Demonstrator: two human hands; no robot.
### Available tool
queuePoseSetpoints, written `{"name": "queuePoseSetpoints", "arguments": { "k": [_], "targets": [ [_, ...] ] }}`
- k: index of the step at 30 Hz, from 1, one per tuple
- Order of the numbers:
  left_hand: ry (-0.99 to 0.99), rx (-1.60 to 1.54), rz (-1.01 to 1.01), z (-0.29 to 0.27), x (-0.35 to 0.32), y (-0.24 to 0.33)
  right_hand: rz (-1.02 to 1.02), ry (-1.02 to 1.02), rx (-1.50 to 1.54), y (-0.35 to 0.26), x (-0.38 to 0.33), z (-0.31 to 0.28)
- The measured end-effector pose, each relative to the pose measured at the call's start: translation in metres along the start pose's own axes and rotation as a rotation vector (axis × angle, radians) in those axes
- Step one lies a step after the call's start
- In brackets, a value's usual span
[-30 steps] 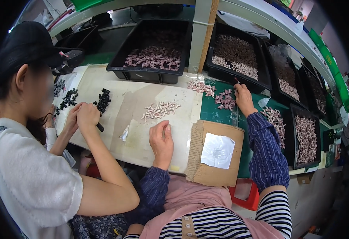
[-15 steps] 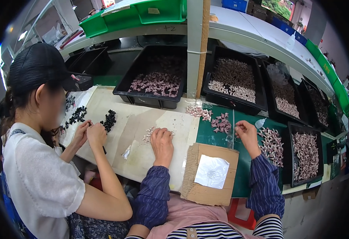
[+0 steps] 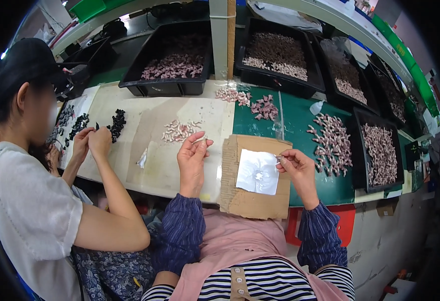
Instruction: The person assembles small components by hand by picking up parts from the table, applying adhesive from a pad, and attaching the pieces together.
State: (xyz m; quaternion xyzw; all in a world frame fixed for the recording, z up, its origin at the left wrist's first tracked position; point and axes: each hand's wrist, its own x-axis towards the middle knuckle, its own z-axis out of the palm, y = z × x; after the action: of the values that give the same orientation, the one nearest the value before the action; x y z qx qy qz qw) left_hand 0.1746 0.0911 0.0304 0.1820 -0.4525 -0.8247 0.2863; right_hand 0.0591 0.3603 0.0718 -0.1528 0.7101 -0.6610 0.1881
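Observation:
My left hand (image 3: 194, 159) is raised between the pale pieces and the cardboard, thumb and fingers pinched on what looks like a small pale piece. My right hand (image 3: 299, 169) is at the right edge of a white sheet (image 3: 250, 185), its fingertips pinched on something too small to make out. The sheet lies on a piece of brown cardboard (image 3: 275, 208) in front of me. Small pale curved pieces (image 3: 180, 131) are spread on the table beyond my left hand. Past the cardboard are a pile of pinkish-white pieces (image 3: 232, 96) and a pile of mauve pieces (image 3: 264, 108).
More pinkish pieces (image 3: 331, 145) lie on the green mat (image 3: 292, 123) at right, beside a small bottle (image 3: 317, 107). Black bins (image 3: 162, 89) of pieces line the back and right. A co-worker (image 3: 34, 200) at left handles black pieces (image 3: 116, 124). A post (image 3: 219, 45) stands at the back.
My left hand has lifted off the pale pieces, leaving them uncovered. My right hand has moved left and nearer, from the green mat to the white sheet. The whole view has shifted.

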Motion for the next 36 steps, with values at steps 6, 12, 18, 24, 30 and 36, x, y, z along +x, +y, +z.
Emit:
{"name": "queuePoseSetpoints", "arguments": {
  "k": [6, 12, 18, 24, 30, 36],
  "targets": [
    [-0.020, -0.178, -0.221, -0.001, -0.046, 0.004, -0.050, -0.009, -0.062, 0.011, -0.027, 0.014],
    [-0.058, -0.134, -0.280, 0.006, -0.090, -0.006, -0.133, 0.083, -0.217, 0.027, -0.036, 0.016],
    [-0.128, 0.332, -0.171, 0.011, -0.121, -0.030, -0.354, 0.107, -0.572, 0.032, -0.040, 0.025],
    [-0.157, 0.282, -0.111, 0.018, -0.121, -0.045, -0.544, 0.111, -0.781, 0.038, -0.034, 0.029],
    [-0.118, 0.219, -0.103, 0.014, -0.126, -0.039, -0.579, 0.094, -0.858, 0.037, -0.030, 0.031],
    [-0.120, 0.155, -0.122, 0.014, -0.125, -0.038, -0.616, 0.039, -0.953, 0.033, -0.033, 0.039]
  ]
}}
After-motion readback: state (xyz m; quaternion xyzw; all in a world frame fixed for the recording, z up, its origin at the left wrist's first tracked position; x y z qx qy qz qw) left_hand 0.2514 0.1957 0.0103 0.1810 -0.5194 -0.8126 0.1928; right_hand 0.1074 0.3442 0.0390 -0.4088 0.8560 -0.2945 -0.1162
